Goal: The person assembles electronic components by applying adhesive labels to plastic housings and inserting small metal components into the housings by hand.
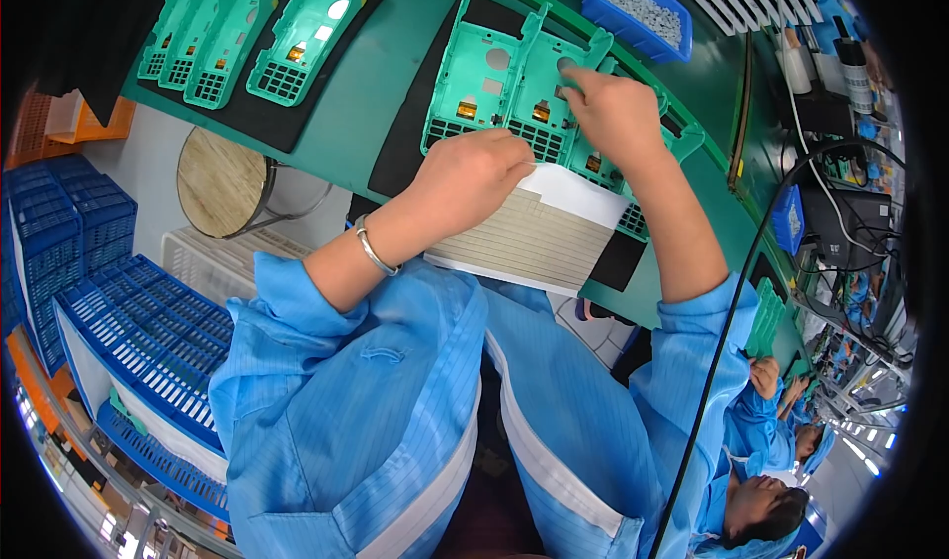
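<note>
My left hand (473, 181) pinches the top edge of a white backing sheet (583, 191) with rows of grey-beige strips, held over my lap at the table's near edge. My right hand (615, 114) is over a green plastic housing (534, 94), its index finger and thumb close together near the housing's right side. Anything between those fingertips is too small to make out. Left of it lies a similar green housing (474, 80), with a round opening, a small orange part and a grid at its near end. More housings to the right are partly hidden by my right hand and the sheet.
Several green housings (222, 60) lie on a black mat (259, 124) at the far left. A blue bin (638, 15) of small whitish pieces stands at the back. Blue crates (148, 332) and a round stool (222, 178) are on the left. A black cable (727, 332) hangs at right, near co-workers.
</note>
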`<state>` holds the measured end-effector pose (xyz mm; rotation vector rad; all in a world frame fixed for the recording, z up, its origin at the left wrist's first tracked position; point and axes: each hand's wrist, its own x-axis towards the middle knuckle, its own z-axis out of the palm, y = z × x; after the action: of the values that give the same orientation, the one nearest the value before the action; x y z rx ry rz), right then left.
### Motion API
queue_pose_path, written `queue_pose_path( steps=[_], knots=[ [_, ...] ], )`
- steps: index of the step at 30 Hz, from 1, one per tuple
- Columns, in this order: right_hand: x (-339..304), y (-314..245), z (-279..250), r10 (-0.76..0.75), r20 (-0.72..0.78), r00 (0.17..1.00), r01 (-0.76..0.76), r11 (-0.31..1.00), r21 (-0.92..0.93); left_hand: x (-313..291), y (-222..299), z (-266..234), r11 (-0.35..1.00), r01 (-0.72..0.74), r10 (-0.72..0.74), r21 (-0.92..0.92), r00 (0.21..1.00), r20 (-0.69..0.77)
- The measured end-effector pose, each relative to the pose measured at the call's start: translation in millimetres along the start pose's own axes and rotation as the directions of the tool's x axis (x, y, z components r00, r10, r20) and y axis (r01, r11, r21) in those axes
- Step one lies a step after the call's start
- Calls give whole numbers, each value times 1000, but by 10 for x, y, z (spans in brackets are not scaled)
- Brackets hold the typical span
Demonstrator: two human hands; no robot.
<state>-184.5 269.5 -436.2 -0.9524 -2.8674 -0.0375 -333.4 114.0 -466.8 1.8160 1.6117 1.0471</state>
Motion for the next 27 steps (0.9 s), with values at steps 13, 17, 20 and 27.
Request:
queue_pose_path(
  steps=[13, 17, 20, 27],
  knots=[
    [-437, -652, -215, -249, -51, 967, 254, 933, 255, 61, -109, -337, 974, 209, -211, -91, 977, -14],
    [-392, -700, -162, -318, -39, 947, 320, 936, 148, 31, -96, -360, 966, 235, -240, -109, 970, -36],
    [-374, -707, -174, -322, -45, 946, 325, 938, 121, 0, -134, -330, 986, 157, -161, -54, 982, -101],
    [41, -578, -210, -41, 106, 993, -21, 851, 525, -114, -282, -448, 981, 71, -52, 180, 993, -107]
  ],
)
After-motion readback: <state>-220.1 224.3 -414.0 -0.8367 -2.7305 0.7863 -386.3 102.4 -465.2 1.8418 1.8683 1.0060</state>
